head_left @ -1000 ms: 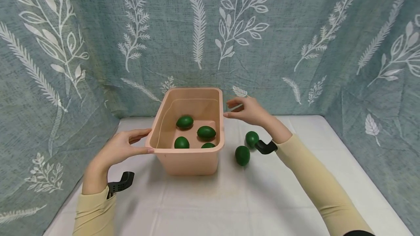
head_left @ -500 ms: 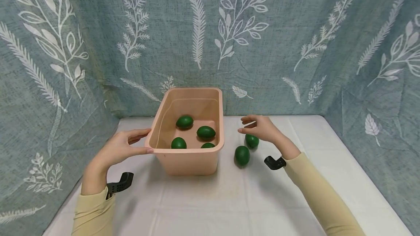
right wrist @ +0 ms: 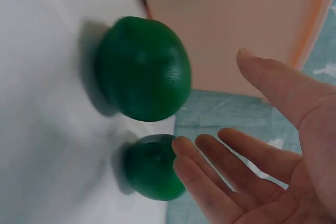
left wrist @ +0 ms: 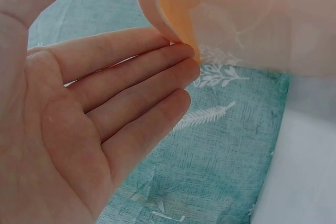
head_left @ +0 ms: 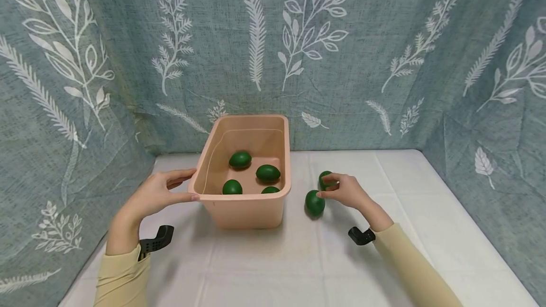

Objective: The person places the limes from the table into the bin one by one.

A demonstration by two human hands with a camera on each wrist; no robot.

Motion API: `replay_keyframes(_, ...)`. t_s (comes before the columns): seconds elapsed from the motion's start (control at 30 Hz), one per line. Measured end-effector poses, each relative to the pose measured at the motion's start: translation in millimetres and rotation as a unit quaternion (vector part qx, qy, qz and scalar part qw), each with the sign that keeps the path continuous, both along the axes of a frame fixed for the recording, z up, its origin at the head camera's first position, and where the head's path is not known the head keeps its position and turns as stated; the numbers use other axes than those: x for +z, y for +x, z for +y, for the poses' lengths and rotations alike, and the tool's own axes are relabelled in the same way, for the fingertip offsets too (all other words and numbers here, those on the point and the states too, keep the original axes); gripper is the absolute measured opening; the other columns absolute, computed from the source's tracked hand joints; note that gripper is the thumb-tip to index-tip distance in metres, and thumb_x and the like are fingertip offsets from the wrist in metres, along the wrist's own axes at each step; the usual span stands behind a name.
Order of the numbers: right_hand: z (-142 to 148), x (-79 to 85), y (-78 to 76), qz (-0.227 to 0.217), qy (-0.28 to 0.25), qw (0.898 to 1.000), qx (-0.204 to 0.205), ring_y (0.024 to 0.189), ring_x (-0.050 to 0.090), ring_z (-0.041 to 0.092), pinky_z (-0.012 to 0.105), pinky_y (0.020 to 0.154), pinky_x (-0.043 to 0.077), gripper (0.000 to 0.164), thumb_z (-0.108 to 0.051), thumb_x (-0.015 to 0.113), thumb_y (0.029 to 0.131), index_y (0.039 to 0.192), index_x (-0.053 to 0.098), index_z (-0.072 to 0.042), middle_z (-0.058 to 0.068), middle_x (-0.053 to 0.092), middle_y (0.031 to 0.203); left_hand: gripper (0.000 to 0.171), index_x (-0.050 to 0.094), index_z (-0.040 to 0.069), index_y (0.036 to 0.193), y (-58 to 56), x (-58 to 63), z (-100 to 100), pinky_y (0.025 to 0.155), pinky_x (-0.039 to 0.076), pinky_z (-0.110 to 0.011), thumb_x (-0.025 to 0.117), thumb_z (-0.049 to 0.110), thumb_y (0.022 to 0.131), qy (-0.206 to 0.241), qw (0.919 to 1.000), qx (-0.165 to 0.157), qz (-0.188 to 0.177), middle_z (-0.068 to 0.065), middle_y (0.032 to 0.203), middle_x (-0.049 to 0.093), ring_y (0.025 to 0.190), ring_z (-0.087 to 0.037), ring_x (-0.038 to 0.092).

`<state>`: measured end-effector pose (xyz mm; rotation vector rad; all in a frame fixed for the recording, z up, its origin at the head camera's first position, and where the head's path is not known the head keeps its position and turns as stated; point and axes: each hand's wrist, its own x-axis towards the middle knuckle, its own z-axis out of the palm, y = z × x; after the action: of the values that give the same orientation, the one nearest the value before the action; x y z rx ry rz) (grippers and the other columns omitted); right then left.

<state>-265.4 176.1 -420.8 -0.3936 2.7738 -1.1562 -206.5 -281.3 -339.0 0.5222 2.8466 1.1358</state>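
Note:
My left hand (head_left: 158,188) touches the near left corner of a pink plastic bin (head_left: 247,214). Its fingers lie nearly straight against the rim in the left wrist view, with the thumb on the near edge in the head view. Right of the bin, my right hand (head_left: 347,191) hovers over two dark green limes on the table, fingers parted and holding nothing. The nearer lime (right wrist: 144,69) is below the thumb; the fingertips overlap the farther lime (right wrist: 152,169) in the right wrist view, and whether they touch it I cannot tell.
Several more green limes lie inside the bin, one (head_left: 240,159) toward its far end and another (head_left: 268,173) by the right wall. A white cloth (head_left: 256,264) covers the table. Blue-green leaf-patterned curtains (head_left: 362,84) hang behind and at both sides.
My right hand has come from beside the bin's right rim back toward me and down to the two limes on the table. The left hand has kept its place at the bin.

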Motion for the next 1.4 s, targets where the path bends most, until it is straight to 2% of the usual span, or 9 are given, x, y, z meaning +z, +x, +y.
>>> replay_keyframes(0.4,-3.4,-25.4,10.9,-0.011,-0.015,1.000,-0.020,0.102,0.066,0.030,0.037,0.079,0.060,0.066,-0.036,0.079,0.077,0.128,0.057,0.000,0.015,0.064,0.119,0.072,0.050,0.011,0.139,-0.4,0.3,-0.2,0.108,0.042,-0.047,0.074,0.044,0.080,-0.004,1.0000,0.004,-0.005,-0.011,0.139,0.051,0.131,-0.038,0.044)
replay_keyframes(0.6,-10.5,-35.0,11.5,-0.017,-0.020,0.999,-0.026,0.101,0.066,0.029,0.037,0.081,0.060,0.068,-0.037,0.080,0.075,0.128,0.056,-0.001,0.014,0.064,0.118,0.072,0.050,0.012,0.139,0.1,-1.1,-0.6,0.108,0.043,-0.046,0.074,0.045,0.080,-0.005,1.0000,0.005,-0.005,-0.011,0.140,0.051,0.131,-0.037,0.044)
replay_keyframes(0.77,-16.0,-41.4,8.4,-0.007,-0.004,0.999,-0.034,0.104,0.065,0.029,0.039,0.083,0.059,0.068,-0.037,0.081,0.074,0.127,0.057,-0.002,0.013,0.064,0.117,0.073,0.050,0.012,0.139,-0.3,-1.4,-0.6,0.108,0.043,-0.046,0.074,0.045,0.079,-0.005,1.0000,0.006,-0.004,-0.010,0.140,0.051,0.131,-0.036,0.044)
replay_keyframes(0.93,-21.9,-43.3,6.2,-0.005,0.013,0.999,-0.045,0.107,0.062,0.029,0.042,0.086,0.057,0.067,-0.038,0.081,0.073,0.127,0.057,-0.005,0.012,0.064,0.116,0.073,0.050,0.011,0.139,-0.1,-2.1,-0.8,0.108,0.042,-0.047,0.074,0.045,0.079,-0.005,1.0000,0.006,-0.005,-0.011,0.140,0.051,0.131,-0.037,0.044)
replay_keyframes(1.23,-27.0,-42.5,5.7,-0.013,0.006,0.998,-0.061,0.105,0.062,0.029,0.043,0.085,0.056,0.061,-0.031,0.083,0.071,0.123,0.061,-0.008,0.011,0.066,0.114,0.073,0.050,0.010,0.138,-1.6,-4.0,-1.4,0.108,0.043,-0.046,0.075,0.044,0.079,-0.007,0.9999,0.007,-0.001,-0.011,0.139,0.052,0.130,-0.038,0.045)
replay_keyframes(1.4,-27.9,-35.4,7.4,-0.015,0.011,0.998,-0.066,0.106,0.062,0.029,0.043,0.085,0.057,0.062,-0.030,0.083,0.071,0.125,0.060,-0.008,0.011,0.066,0.115,0.074,0.050,0.010,0.139,-1.6,-4.0,-1.4,0.108,0.043,-0.046,0.075,0.044,0.079,-0.008,0.9999,0.008,0.000,-0.011,0.139,0.052,0.130,-0.037,0.045)
